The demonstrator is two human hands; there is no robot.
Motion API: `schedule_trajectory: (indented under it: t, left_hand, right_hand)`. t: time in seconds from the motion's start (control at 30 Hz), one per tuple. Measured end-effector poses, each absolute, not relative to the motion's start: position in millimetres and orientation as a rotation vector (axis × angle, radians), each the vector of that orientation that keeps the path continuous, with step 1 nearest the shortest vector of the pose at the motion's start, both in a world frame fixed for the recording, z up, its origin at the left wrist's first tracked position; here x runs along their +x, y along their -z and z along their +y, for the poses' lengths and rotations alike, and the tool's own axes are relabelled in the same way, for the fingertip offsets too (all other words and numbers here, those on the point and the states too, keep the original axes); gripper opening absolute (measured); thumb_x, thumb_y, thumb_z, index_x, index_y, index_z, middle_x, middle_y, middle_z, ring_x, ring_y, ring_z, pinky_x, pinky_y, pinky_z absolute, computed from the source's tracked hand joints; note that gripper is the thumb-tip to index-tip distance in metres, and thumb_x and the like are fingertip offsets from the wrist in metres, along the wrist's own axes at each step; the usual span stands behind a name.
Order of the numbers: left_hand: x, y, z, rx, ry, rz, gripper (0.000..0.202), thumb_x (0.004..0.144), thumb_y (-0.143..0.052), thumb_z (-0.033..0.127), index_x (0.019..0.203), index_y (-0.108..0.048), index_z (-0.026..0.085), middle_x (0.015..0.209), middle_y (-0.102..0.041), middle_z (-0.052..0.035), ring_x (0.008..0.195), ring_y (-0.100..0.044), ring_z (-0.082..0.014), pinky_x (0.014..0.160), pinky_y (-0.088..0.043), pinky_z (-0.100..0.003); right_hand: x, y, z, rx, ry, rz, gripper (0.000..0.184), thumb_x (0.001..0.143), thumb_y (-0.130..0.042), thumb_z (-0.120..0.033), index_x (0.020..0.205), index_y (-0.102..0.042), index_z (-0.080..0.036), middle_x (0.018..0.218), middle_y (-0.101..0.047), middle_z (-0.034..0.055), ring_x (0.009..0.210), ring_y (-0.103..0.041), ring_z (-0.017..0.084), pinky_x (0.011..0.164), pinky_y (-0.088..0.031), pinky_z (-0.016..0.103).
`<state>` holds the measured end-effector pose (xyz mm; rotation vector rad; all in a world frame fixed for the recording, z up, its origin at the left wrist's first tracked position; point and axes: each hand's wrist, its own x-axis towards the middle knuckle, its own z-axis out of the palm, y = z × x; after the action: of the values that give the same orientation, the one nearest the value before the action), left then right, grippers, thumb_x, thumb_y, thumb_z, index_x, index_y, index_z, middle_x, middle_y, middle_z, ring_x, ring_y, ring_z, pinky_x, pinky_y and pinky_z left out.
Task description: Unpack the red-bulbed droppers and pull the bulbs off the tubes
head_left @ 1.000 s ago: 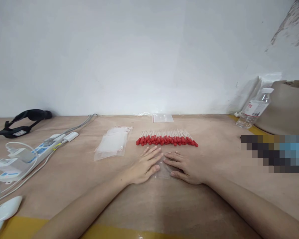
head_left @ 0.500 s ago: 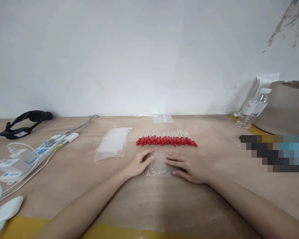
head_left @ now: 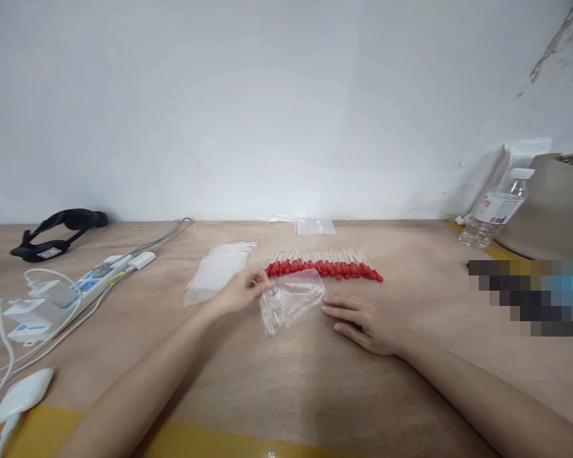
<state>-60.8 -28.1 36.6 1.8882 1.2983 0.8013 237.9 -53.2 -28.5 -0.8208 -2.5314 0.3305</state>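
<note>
Pinches the left side of a clear plastic bag (head_left: 293,304) between thumb and finger of the left hand (head_left: 260,283), just in front of the left end of the row of red-tipped sticks (head_left: 351,270). Holds the bag tilted and creased on the near side of the row, with the top edge across some red tips in view. Rests the right hand (head_left: 360,321) on the desk (head_left: 267,394), in front of the row's right half, fingers slightly spread, by the bag's right edge; cannot tell if touching it. Has a stack of flat bags (head_left: 219,270) near the left end of the row and a single flat bag (head_left: 316,227) behind the row, by the wall (head_left: 248,114). Has a white power strip (head_left: 88,284) well to the left of the row, and a clear bottle (head_left: 496,210) beside a beige container (head_left: 549,207) well to the right.
</note>
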Motion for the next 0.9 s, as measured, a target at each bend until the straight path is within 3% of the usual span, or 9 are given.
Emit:
schedule_trajectory:
  t: [0.13, 0.2, 0.3, 0.43, 0.57, 0.73, 0.9]
  left_hand:
    - [-113, -56, -14, 1.582, -1.448, 1.629, 0.023, 0.069, -0.057, 0.035, 0.076, -0.045, 0.018, 0.063, -0.049, 0.0041, 0.051, -0.053, -0.0096, 0.053, -0.044, -0.023]
    - [-140, -50, -8, 1.485, -1.572, 1.812, 0.026, 0.068, -0.057, 0.03, 0.086, -0.042, 0.019, 0.067, -0.051, 0.0039, 0.053, -0.057, -0.0113, 0.054, -0.045, -0.024]
    - [-165, -29, -5, 1.585, -1.289, 2.146, 0.024, 0.067, -0.054, 0.025, 0.088, -0.044, 0.018, 0.071, -0.053, 0.0012, 0.058, -0.059, -0.0152, 0.054, -0.045, -0.026]
    - [-169, -8, -10, 1.94, -0.79, 2.537, 0.022, 0.066, -0.052, 0.02, 0.087, -0.053, 0.016, 0.089, -0.054, -0.0102, 0.09, -0.053, -0.0284, 0.073, -0.043, -0.038]
    - [-152, -14, -17, 2.229, -0.782, 2.733, 0.031, 0.069, -0.052, 0.019, 0.1, -0.056, 0.018, 0.115, -0.045, -0.0155, 0.107, -0.04, -0.0355, 0.083, -0.035, -0.047]
    - [-118, -22, -18, 2.617, -1.152, 2.309, 0.018, 0.079, -0.049, 0.026, 0.091, -0.061, 0.021, 0.115, -0.048, -0.0087, 0.107, -0.044, -0.0263, 0.091, -0.032, -0.041]
    - [-77, -15, -9, 2.804, -0.882, 1.87, 0.026, 0.079, -0.05, 0.035, 0.097, -0.062, 0.021, 0.115, -0.052, -0.0091, 0.109, -0.045, -0.0261, 0.091, -0.036, -0.04]
  right_hand:
    - [238, 29, -54, -0.85, -0.335, -2.513, 0.041, 0.087, -0.041, -0.037, 0.125, -0.046, -0.025, 0.128, -0.047, 0.0067, 0.118, -0.042, 0.02, 0.097, -0.038, 0.039]
    - [238, 29, -54, -0.862, -0.341, -2.507, 0.041, 0.087, -0.041, -0.038, 0.126, -0.046, -0.025, 0.128, -0.047, 0.0071, 0.118, -0.042, 0.021, 0.097, -0.038, 0.039]
    - [237, 29, -54, -0.884, -0.346, -2.513, 0.042, 0.087, -0.04, -0.039, 0.125, -0.046, -0.025, 0.128, -0.047, 0.0074, 0.117, -0.043, 0.021, 0.097, -0.038, 0.039]
    - [237, 27, -54, -0.917, -0.353, -2.518, 0.041, 0.086, -0.04, -0.039, 0.124, -0.048, -0.025, 0.128, -0.047, 0.0072, 0.116, -0.043, 0.021, 0.096, -0.038, 0.039]
    - [237, 24, -56, -0.93, -0.357, -2.517, 0.041, 0.086, -0.04, -0.041, 0.123, -0.049, -0.024, 0.127, -0.047, 0.0077, 0.115, -0.044, 0.021, 0.096, -0.038, 0.039]
    - [235, 26, -53, -1.028, -0.253, -2.475, 0.044, 0.085, -0.04, -0.042, 0.124, -0.048, -0.022, 0.126, -0.048, 0.0082, 0.115, -0.044, 0.023, 0.097, -0.037, 0.041]
    - [233, 33, -49, -1.124, -0.163, -2.397, 0.044, 0.085, -0.041, -0.042, 0.122, -0.05, -0.02, 0.126, -0.048, 0.0102, 0.115, -0.044, 0.024, 0.096, -0.038, 0.043]
